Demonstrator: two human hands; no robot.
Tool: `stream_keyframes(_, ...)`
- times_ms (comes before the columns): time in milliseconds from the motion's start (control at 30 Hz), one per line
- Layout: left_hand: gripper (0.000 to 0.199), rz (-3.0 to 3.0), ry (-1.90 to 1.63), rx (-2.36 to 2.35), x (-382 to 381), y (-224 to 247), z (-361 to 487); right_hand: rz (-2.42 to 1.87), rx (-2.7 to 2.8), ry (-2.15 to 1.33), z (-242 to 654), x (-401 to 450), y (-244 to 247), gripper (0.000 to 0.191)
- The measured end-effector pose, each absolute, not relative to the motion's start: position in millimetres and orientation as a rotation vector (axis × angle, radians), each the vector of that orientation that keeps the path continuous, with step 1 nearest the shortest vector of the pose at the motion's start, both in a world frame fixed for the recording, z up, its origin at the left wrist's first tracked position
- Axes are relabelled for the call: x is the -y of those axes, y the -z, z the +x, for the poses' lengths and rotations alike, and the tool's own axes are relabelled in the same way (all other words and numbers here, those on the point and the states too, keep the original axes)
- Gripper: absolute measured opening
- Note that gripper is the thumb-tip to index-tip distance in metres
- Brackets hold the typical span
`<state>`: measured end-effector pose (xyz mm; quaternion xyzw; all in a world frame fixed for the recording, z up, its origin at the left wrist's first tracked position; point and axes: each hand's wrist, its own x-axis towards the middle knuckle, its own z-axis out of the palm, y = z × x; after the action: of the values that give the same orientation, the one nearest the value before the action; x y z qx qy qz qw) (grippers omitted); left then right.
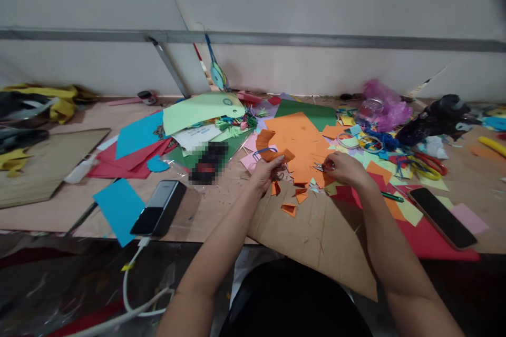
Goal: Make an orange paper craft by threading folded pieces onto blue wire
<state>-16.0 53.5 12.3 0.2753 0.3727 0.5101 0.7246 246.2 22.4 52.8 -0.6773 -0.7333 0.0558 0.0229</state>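
Note:
My left hand (269, 171) pinches a curved, creased piece of orange paper (265, 141) over the middle of the table. In my right hand (343, 166) is a small pair of scissors (319, 167), its metal tips pointing left toward the left hand, apart from the paper it holds. Beneath both hands spreads a large orange sheet (304, 137). Folded orange scraps (289, 209) lie just below on a piece of brown cardboard (304, 242). Blue string loops show behind my left hand.
A power bank (158, 208) with a white cable stands left, by a blue sheet (118, 208). On the right lie a phone (441, 217), a green pen (392, 197), larger scissors (429, 165) and a dark plastic bag (437, 121). A clear jar (369, 110) stands behind.

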Motion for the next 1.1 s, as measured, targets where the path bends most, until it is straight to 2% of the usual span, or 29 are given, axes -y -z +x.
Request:
stream_keyframes(100, 0.052, 0.602, -1.132, -0.819, -52.7, -13.3, -16.6, -2.189, 2.263, -0.049, 236.0, -23.2, -48.4, 0.020)
stream_keyframes(233, 0.052, 0.628, -1.112, -0.807, -52.8, -12.5, -17.9, -2.170, 2.022, -0.060, 230.8, -26.0, -48.9, 0.019)
stream_keyframes(300, 0.050, 0.638, -1.106, -0.798, -52.6, -12.3, -17.9, -1.985, 1.847, -0.191, 229.6, -25.7, -49.5, 0.019)
stream_keyframes(467, 0.049, 0.640, -1.087, -0.785, -50.0, -12.8, -17.0, -1.407, 1.567, -0.802, 214.5, -18.6, -51.2, 0.025)
stream_keyframes(733, 0.049, 0.656, -1.091, -0.724, -48.4, -11.0, -16.8, -1.255, 1.593, -1.027, 187.6, -10.3, -49.4, 0.039)
stream_keyframes(1100, 0.051, 0.664, -1.068, -0.735, -46.5, -11.2, -16.1, -1.295, 1.777, -0.800, 179.3, -8.3, -44.7, 0.036)
